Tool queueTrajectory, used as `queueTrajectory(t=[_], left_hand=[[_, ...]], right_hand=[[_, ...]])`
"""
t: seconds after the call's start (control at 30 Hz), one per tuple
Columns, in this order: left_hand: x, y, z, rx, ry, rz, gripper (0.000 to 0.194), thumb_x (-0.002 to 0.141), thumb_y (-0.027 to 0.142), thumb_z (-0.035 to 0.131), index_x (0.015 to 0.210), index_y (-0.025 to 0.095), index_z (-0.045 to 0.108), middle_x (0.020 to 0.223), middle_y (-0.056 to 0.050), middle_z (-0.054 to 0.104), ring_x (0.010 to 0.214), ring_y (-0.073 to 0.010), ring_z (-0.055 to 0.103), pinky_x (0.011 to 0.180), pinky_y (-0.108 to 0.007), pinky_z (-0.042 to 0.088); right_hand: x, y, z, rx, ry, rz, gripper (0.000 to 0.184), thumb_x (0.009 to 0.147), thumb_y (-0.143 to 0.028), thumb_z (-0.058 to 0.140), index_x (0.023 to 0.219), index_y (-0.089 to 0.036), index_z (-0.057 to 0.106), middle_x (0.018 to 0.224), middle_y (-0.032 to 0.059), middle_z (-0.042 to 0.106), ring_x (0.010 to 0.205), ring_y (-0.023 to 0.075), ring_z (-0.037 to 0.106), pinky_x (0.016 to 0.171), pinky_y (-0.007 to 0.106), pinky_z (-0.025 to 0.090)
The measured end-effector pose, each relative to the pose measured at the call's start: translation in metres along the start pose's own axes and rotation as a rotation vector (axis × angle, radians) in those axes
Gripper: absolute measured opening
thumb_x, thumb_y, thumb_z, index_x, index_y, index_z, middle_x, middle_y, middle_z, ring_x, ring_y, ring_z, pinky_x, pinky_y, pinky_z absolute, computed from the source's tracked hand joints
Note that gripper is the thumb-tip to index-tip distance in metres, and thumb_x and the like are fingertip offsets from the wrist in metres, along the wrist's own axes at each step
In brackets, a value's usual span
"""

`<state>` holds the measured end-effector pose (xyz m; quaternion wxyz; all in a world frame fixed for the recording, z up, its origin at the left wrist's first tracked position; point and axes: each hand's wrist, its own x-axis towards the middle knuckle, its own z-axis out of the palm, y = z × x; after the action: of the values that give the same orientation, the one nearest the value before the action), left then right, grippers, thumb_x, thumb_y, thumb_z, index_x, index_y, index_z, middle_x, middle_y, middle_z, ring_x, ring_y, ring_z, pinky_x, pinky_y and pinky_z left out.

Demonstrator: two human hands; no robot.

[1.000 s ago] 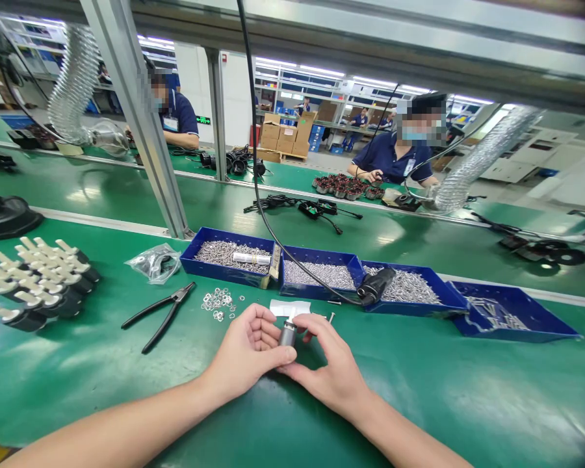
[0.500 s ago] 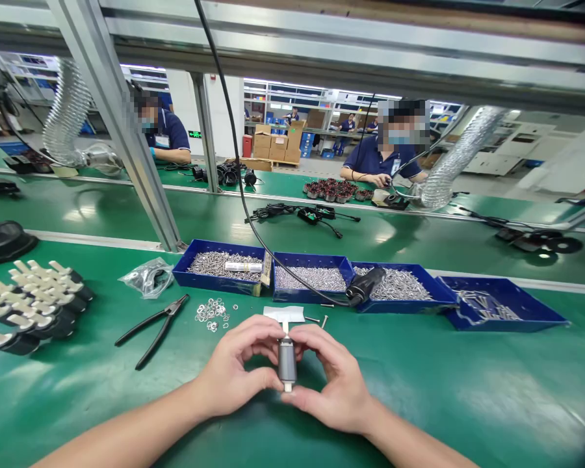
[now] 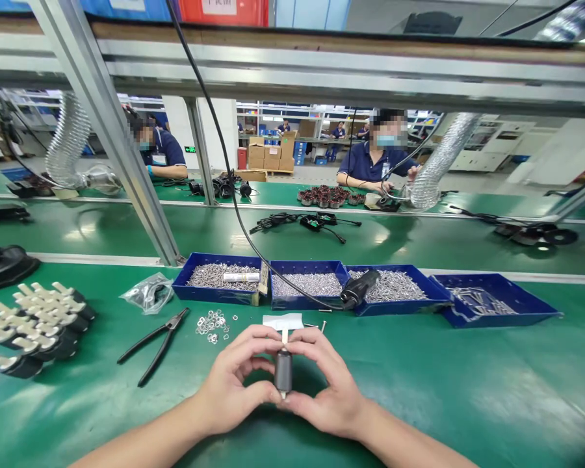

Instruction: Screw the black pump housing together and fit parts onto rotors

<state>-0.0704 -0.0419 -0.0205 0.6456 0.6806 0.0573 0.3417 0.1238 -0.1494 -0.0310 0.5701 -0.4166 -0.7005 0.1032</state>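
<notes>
Between my two hands is a dark grey cylinder with a cream shaft, held upright above the green bench. My left hand is closed on it from the left, fingertips at its top and thumb at its lower end. From the right, my right hand grips it the same way. A white paper strip lies just beyond my fingertips, with a few loose screws beside it. Left of my hands are scattered small metal rings and black-handled pliers.
Blue bins of small metal parts line the back of the bench. A black cable-hung tool rests across them. Similar cylinders with cream shafts are grouped at the left, near a plastic bag. Two co-workers sit beyond a metal frame.
The view has tilted up slightly. The cylinder has tipped a little in my hands, and both hands keep their grip. The right co-worker has raised a hand.
</notes>
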Motion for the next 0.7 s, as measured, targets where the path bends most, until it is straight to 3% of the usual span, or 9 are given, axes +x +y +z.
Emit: queueTrajectory(t=[0.2, 0.33, 0.47, 0.57, 0.63, 0.7], left_hand=[[-0.001, -0.004, 0.001, 0.064, 0.037, 0.036, 0.059, 0.075, -0.003, 0.082, 0.124, 0.03, 0.079, 0.125, -0.007, 0.065, 0.109, -0.0217, 0.07, 0.09, -0.03, 0.068], [0.001, -0.005, -0.002, 0.118, 0.048, 0.037, 0.047, 0.078, 0.008, 0.088, 0.12, 0.025, 0.08, 0.121, -0.009, 0.067, 0.108, -0.024, 0.071, 0.092, -0.032, 0.069], [0.003, -0.008, 0.0, 0.035, 0.053, 0.071, 0.049, 0.074, 0.02, 0.097, 0.12, 0.024, 0.08, 0.121, -0.011, 0.066, 0.109, -0.0268, 0.073, 0.094, -0.034, 0.068], [0.003, -0.012, 0.003, -0.048, 0.026, 0.009, 0.081, 0.064, 0.027, 0.104, 0.136, 0.028, 0.069, 0.133, -0.013, 0.065, 0.109, -0.0261, 0.074, 0.088, -0.033, 0.067], [0.0, -0.013, 0.001, -0.102, 0.032, -0.123, 0.108, 0.053, 0.027, 0.109, 0.149, 0.033, 0.058, 0.137, -0.015, 0.065, 0.107, -0.0259, 0.074, 0.084, -0.033, 0.064], [-0.009, -0.012, -0.005, -0.089, 0.079, -0.226, 0.118, 0.051, 0.025, 0.108, 0.154, 0.036, 0.052, 0.132, -0.015, 0.069, 0.105, -0.0288, 0.075, 0.086, -0.04, 0.064]], right_hand=[[0.001, -0.005, -0.001, -0.038, -0.011, 0.003, 0.057, 0.089, -0.024, 0.087, 0.14, -0.024, 0.061, 0.125, 0.0112, 0.065, 0.114, 0.0286, 0.064, 0.098, 0.041, 0.056], [0.001, -0.008, 0.003, -0.046, -0.013, 0.013, 0.053, 0.09, -0.021, 0.081, 0.139, -0.025, 0.06, 0.125, 0.0105, 0.066, 0.114, 0.0287, 0.066, 0.099, 0.04, 0.058], [-0.01, -0.001, 0.005, -0.149, 0.024, -0.005, 0.051, 0.094, -0.022, 0.077, 0.142, -0.026, 0.06, 0.131, 0.0101, 0.066, 0.119, 0.027, 0.069, 0.1, 0.034, 0.061], [-0.019, 0.016, 0.005, -0.293, 0.045, -0.08, 0.051, 0.098, -0.025, 0.075, 0.147, -0.027, 0.059, 0.137, 0.0107, 0.066, 0.122, 0.0274, 0.071, 0.105, 0.033, 0.062], [-0.024, 0.028, 0.004, -0.365, -0.028, -0.131, 0.062, 0.097, -0.031, 0.078, 0.154, -0.027, 0.054, 0.143, 0.0118, 0.065, 0.127, 0.0306, 0.07, 0.106, 0.035, 0.064], [-0.03, 0.038, 0.003, -0.405, -0.127, -0.197, 0.074, 0.094, -0.038, 0.081, 0.161, -0.029, 0.049, 0.148, 0.0126, 0.064, 0.129, 0.0336, 0.07, 0.103, 0.036, 0.066]])
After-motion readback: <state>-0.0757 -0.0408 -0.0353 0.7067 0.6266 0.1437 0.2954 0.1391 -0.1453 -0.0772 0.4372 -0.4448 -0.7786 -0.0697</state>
